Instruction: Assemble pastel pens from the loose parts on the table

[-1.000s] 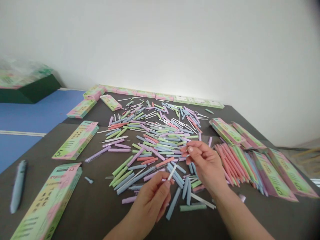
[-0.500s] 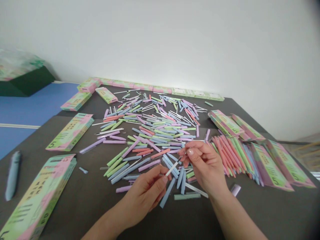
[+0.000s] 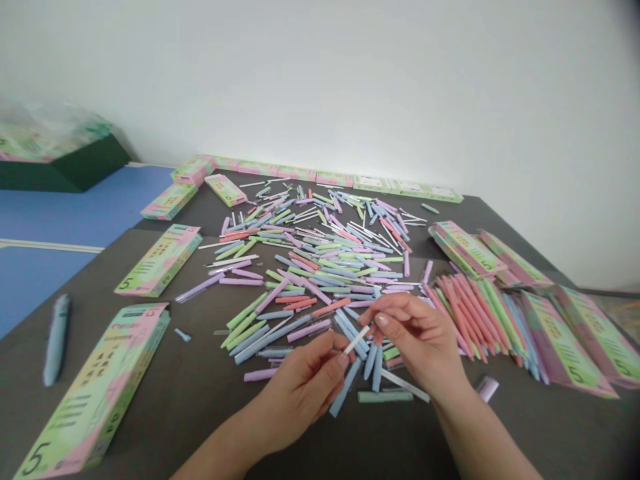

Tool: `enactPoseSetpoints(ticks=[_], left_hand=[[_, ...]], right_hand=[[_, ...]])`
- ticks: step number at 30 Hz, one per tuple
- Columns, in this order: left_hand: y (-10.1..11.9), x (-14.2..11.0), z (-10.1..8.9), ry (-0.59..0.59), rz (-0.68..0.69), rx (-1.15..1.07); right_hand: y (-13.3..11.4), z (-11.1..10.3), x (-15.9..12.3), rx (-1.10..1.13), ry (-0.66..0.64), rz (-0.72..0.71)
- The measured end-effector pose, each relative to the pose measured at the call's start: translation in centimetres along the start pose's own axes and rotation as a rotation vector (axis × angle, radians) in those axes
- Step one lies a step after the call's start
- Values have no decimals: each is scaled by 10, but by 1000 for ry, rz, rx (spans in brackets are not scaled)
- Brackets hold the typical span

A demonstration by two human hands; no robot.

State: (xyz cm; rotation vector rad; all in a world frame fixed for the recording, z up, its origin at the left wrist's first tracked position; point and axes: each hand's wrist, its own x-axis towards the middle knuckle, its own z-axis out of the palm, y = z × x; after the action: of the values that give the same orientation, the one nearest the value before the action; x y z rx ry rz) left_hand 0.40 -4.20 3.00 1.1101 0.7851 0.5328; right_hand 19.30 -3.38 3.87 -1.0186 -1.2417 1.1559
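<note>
A dark tabletop [image 3: 200, 393] fills the lower view, with printed cartons along its edges, the nearest carton [image 3: 95, 393] lying at the left. Across its middle spreads a loose heap of pastel pen parts [image 3: 345, 271], and at the right lies a row of coral pens [image 3: 460, 313]. Above the heap's near side, the left hand [image 3: 307, 387] is curled, thumb and forefinger pinching the lower end of a slim white rod [image 3: 357, 340]. The right hand [image 3: 417, 343] has its thumb and fingers drawn together at the rod's upper end; whether they grip it is hard to tell. The rod looks very light, stiff and smooth, likely to roll or slip between fingertips and perhaps to bend if forced, so a gentle pinch on the shaft, clear of the tip, should suit it. Half a second ago its dark tip showed beside the right fingers; now the tip is not visible and the fingertips meet the rod
</note>
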Motion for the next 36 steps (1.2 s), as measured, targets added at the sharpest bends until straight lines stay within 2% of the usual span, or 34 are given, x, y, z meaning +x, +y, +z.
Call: enactPoseSetpoints(ticks=[3, 6, 10, 18, 24, 30, 33, 36], left_hand=[[-1, 0, 0, -4, 1, 27], [0, 0, 1, -31, 7, 46], [3, -1, 5, -4, 40, 59], [8, -1, 5, -58, 38, 134], [4, 1, 5, -40, 50, 182], [3, 1, 4, -28, 67, 177], [2, 0, 5, 3, 82, 146], [0, 0, 5, 45, 90, 104]], right_hand=[[-1, 1, 0, -6, -39, 26], [3, -1, 0, 78, -81, 50], [9, -3, 2, 181, -149, 119], [12, 1, 3, 227, -127, 153], [13, 2, 5, 175, -70, 126], [7, 2, 4, 118, -115, 104], [-2, -3, 20, 87, -123, 62], [-1, -17, 63, -138, 22, -3]])
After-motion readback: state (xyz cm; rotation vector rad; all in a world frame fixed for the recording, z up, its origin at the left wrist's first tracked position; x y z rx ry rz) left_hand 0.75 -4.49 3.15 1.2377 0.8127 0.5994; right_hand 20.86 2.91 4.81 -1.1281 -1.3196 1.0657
